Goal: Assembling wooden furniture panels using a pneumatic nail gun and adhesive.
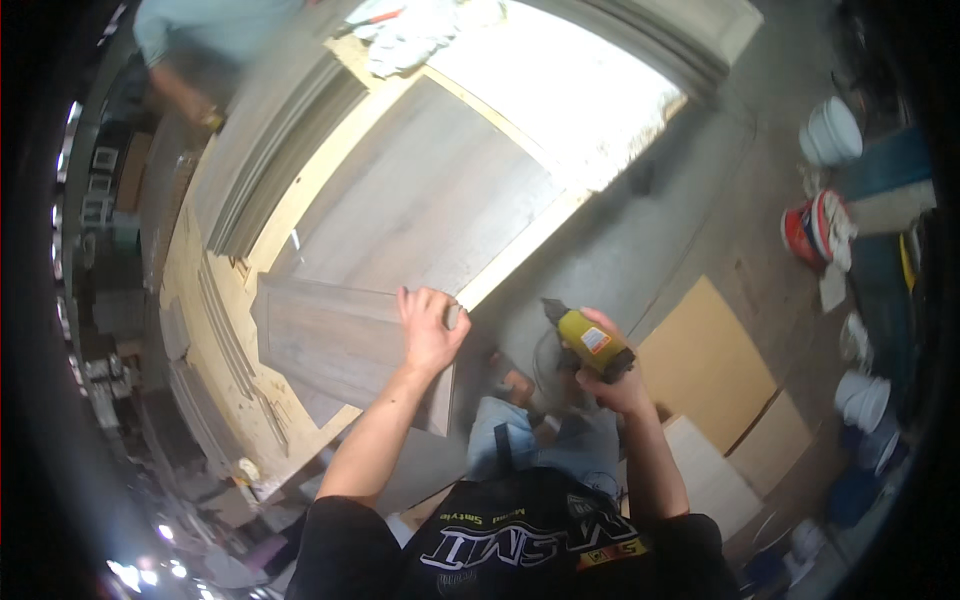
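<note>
A grey-brown wooden cabinet door with a raised frame (330, 328) lies at an angle near me, overlapping a larger flat grey panel (430, 180). My left hand (432, 330) grips its right end, fingers bent over the edge. In my right hand (612, 388) is a yellow-green power tool (590, 338), held off to the right of the door above the floor. Its dark, narrow head points up and left, apart from the wood. The exact kind of tool cannot be made out.
Under the panels is a pale wooden worktable (290, 440), with stacked frame pieces (290, 150) along its left. A co-worker's arm (180, 95) shows at the far left. On the right floor stand white buckets (832, 130), a red bucket (808, 228) and flat brown boards (705, 360).
</note>
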`<state>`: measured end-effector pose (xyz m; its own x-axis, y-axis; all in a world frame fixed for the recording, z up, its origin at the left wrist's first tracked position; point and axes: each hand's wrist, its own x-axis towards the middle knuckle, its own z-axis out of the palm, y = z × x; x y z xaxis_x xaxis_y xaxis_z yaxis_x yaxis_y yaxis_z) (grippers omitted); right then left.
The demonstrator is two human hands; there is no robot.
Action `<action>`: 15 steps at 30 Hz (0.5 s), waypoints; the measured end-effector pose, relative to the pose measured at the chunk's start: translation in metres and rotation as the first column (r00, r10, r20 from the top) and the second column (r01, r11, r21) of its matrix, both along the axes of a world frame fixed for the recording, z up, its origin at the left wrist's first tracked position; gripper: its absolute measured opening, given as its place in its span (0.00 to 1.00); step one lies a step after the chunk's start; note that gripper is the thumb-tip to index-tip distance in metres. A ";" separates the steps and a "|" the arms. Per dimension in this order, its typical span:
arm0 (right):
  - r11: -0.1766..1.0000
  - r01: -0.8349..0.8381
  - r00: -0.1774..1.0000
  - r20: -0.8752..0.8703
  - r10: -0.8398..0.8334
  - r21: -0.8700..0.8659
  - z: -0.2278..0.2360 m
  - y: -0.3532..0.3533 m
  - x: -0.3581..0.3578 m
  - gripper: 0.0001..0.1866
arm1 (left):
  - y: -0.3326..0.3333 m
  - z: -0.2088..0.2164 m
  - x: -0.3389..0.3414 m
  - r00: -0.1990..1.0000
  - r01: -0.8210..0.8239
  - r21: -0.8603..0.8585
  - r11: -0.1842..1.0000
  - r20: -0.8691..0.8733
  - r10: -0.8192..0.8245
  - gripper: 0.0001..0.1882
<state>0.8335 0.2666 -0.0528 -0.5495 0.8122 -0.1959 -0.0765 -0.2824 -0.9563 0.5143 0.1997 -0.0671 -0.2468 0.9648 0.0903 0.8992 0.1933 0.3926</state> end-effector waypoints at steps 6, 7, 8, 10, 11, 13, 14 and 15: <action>0.902 -0.225 0.916 0.396 0.067 0.369 0.116 0.087 -0.027 0.42 | -0.042 0.045 0.037 0.971 -0.230 0.111 0.967 0.089 0.221 0.18; 0.927 -0.276 0.889 0.435 0.144 0.255 0.126 0.100 -0.044 0.42 | -0.068 0.046 0.041 0.951 -0.302 0.114 0.947 0.100 0.291 0.20; 0.862 -0.364 0.846 0.513 0.148 0.352 0.130 0.118 -0.060 0.41 | -0.089 0.050 0.048 0.927 -0.370 0.118 0.922 0.117 0.357 0.22; 0.719 -0.496 0.750 0.657 0.072 0.487 0.123 0.157 -0.082 0.44 | -0.130 0.046 0.065 0.827 -0.559 0.155 0.814 0.170 0.535 0.25; 0.673 -0.553 0.688 0.725 0.037 0.491 0.110 0.178 -0.097 0.45 | -0.149 0.040 0.070 0.719 -0.693 0.158 0.703 0.215 0.661 0.29; 0.615 -0.630 0.569 0.821 -0.050 0.475 0.087 0.213 -0.123 0.45 | -0.176 0.019 0.084 0.556 -0.831 0.165 0.532 0.279 0.783 0.32; 0.605 -0.654 0.514 0.854 -0.084 0.454 0.078 0.222 -0.139 0.45 | -0.186 0.010 0.090 0.412 -0.911 0.127 0.393 0.331 0.849 0.36; 0.557 -0.683 0.529 0.846 -0.069 0.473 0.073 0.223 -0.154 0.45 | -0.189 0.001 0.095 0.366 -0.930 0.145 0.337 0.342 0.865 0.36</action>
